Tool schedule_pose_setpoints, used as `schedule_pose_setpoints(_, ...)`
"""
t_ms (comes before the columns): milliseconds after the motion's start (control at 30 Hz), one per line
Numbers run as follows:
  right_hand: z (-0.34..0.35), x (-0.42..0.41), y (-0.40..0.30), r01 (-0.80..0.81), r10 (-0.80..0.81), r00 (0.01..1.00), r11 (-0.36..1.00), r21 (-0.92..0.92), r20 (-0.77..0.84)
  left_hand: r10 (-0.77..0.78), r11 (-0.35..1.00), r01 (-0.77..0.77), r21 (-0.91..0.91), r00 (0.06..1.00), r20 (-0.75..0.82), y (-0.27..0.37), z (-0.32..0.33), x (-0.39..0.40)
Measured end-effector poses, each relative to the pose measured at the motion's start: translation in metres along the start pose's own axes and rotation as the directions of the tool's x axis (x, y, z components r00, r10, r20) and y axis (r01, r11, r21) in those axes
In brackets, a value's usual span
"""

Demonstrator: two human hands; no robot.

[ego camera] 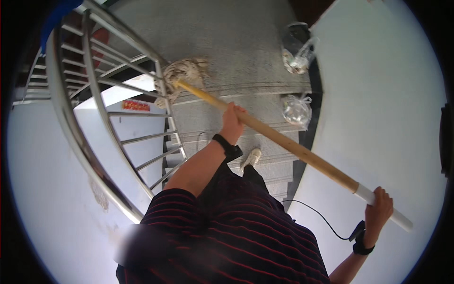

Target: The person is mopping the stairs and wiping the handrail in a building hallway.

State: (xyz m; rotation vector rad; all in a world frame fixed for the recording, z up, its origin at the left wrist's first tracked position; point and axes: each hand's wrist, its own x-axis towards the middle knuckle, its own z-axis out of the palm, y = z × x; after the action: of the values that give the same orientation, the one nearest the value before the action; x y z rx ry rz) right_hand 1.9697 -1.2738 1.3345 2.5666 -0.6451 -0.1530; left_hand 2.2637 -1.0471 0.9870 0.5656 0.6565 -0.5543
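Note:
A string mop with a long wooden handle [283, 141] slants across the view from upper left to lower right. My left hand [233, 120] grips the handle partway down, towards the mop head. Near the white end section [365, 193], my right hand [379, 209] is closed around the shaft. The mop head [184, 72], of dirty beige strands, spreads over the edge of the grey landing [237, 49] against the railing, and some strands hang past its bars. Both wrists wear black bands.
A stainless steel railing [94, 88] runs along the left, with a white wall [369, 106] on the right. Two clear plastic bags, an upper one [298, 62] and a lower one [297, 109], sit beside that wall. My shoe [252, 158] stands on the grey stairs [276, 154]. A black cable [319, 214] hangs near my right wrist.

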Motion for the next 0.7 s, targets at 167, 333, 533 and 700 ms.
schedule_pose_setpoints(167, 0.009, -0.07, 0.056, -0.156, 0.148, 0.976, 0.987, 0.039, 0.159, -0.126, 0.975, 0.139, 0.171, 0.988, -0.087, -0.068, 0.023, -0.066)
schedule_pose_setpoints(333, -0.02, -0.136, 0.115, -0.308, 0.326, 0.919, 0.945, -0.113, 0.223, -0.318, 0.922, 0.333, 0.198, 0.942, -0.104, -0.134, 0.064, -0.117)
schedule_pose_setpoints(533, -0.044, -0.176, 0.102, -0.443, 0.5, 0.848, 0.85, -0.284, 0.177, -0.449, 0.872, 0.433, 0.228, 0.893, 0.018, -0.181, 0.103, -0.096)
schedule_pose_setpoints(700, -0.02, -0.179, 0.041, -0.505, 0.534, 0.765, 0.845, -0.178, 0.361, -0.463, 0.802, 0.378, 0.462, 0.882, 0.083, -0.182, 0.136, -0.021)
